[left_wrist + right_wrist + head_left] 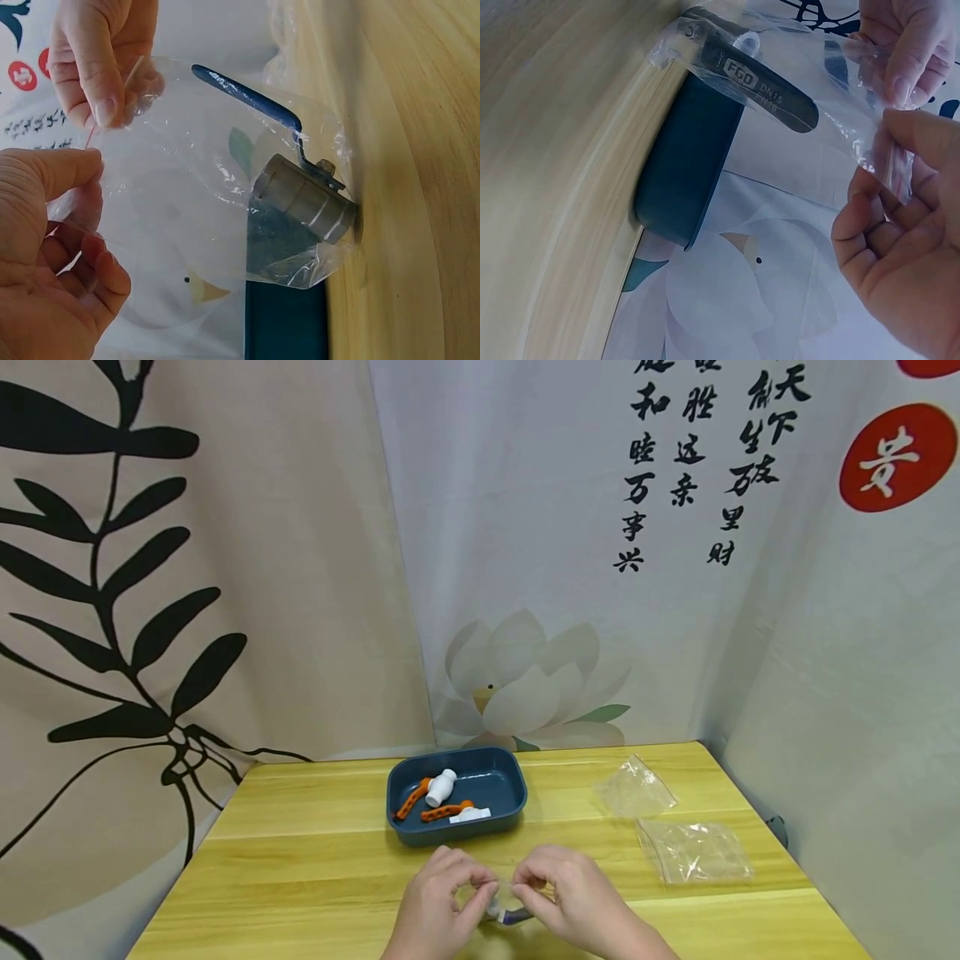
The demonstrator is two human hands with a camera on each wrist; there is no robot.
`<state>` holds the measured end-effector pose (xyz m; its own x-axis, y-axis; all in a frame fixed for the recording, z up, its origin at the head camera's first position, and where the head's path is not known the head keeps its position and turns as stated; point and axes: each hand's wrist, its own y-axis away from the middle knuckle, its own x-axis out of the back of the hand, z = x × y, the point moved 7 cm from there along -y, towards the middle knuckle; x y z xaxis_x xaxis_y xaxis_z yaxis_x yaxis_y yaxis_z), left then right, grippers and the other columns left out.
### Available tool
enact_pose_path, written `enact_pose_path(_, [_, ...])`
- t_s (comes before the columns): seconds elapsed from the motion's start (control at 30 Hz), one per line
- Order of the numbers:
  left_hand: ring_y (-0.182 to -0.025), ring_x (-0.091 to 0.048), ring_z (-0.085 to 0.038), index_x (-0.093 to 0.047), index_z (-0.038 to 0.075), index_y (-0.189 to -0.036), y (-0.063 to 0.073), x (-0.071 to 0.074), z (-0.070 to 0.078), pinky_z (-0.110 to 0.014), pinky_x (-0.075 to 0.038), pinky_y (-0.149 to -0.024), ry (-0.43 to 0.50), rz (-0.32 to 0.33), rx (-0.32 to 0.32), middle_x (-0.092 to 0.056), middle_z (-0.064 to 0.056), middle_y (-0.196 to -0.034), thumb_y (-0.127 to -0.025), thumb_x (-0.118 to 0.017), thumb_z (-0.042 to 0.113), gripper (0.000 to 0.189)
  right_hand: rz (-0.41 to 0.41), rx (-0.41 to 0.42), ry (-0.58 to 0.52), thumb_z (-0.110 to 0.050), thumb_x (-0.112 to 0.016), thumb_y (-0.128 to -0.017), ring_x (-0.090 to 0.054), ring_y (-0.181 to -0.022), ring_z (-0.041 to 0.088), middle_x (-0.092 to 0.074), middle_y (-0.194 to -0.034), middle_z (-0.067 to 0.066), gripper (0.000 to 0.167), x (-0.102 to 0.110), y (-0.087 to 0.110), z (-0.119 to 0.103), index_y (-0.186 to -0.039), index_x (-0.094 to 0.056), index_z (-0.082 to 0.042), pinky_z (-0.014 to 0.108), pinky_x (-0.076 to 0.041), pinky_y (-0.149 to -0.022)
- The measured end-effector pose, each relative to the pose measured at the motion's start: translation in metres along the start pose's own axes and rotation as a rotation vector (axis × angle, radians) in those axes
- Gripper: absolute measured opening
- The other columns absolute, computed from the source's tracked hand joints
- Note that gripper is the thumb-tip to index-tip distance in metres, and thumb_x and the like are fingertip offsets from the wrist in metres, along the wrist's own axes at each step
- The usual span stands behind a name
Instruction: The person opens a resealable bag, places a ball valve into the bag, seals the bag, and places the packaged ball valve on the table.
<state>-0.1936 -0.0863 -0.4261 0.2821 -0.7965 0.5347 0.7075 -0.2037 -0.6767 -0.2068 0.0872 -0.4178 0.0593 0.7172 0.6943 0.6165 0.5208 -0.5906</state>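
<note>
A clear plastic bag (pixel 180 150) with a red line along its mouth hangs between both hands, near the table's front. Inside lies a metal ball valve (pixel 304 199) with a dark blue lever handle (pixel 757 82), marked FGO DN15. My left hand (pixel 442 902) pinches one side of the bag's mouth between thumb and forefinger. The right hand (pixel 570 897) pinches the other side, close beside it. In the left wrist view, the valve end of the bag appears to touch the tabletop. From the head view, the fingers hide part of the bag.
Beyond the hands stands a dark blue tray (pixel 506 818). It holds a white valve (pixel 441 787) with an orange handle, and another orange-handled white piece (pixel 468 814). Two clear bags (pixel 637 787) lie at the right of the wooden table (pixel 285 860). Printed curtains stand behind.
</note>
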Motion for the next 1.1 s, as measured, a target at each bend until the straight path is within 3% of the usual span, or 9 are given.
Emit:
enact_pose_path(0.53, [-0.082,-0.056,0.002,-0.076,0.024,-0.083,0.001,-0.01,0.007,-0.007,-0.044,-0.07,-0.043,0.018,-0.104,-0.068,0.019,-0.085,-0.078,-0.092,0.008,0.024,-0.026,0.026,0.005,-0.011,-0.081,-0.093,-0.057,-0.081,-0.006,-0.067,-0.087,-0.016,0.015,-0.001,-0.001,-0.005,-0.091,-0.072,-0.023,0.016,-0.054,-0.07])
enact_pose_path(0.87, [-0.082,-0.056,0.002,-0.075,0.027,-0.082,0.002,-0.01,0.01,-0.007,-0.044,-0.07,-0.07,0.043,-0.149,-0.069,0.021,-0.086,-0.076,-0.093,0.01,0.026,-0.055,0.055,0.043,-0.014,-0.079,-0.095,-0.054,-0.08,-0.009,-0.066,-0.086,-0.016,0.013,-0.003,0.001,-0.006,-0.092,-0.07,-0.023,0.007,-0.047,-0.072])
enact_pose_path(1.1, [-0.083,-0.058,0.001,-0.077,0.028,-0.083,0.0,-0.001,0.01,-0.009,-0.046,-0.073,-0.087,0.072,-0.174,-0.071,0.021,-0.087,-0.076,-0.094,0.01,0.025,0.005,0.115,0.092,-0.014,-0.077,-0.098,-0.054,-0.08,-0.007,-0.067,-0.089,-0.016,0.013,0.0,0.003,-0.007,-0.096,-0.069,-0.023,0.006,-0.046,-0.072])
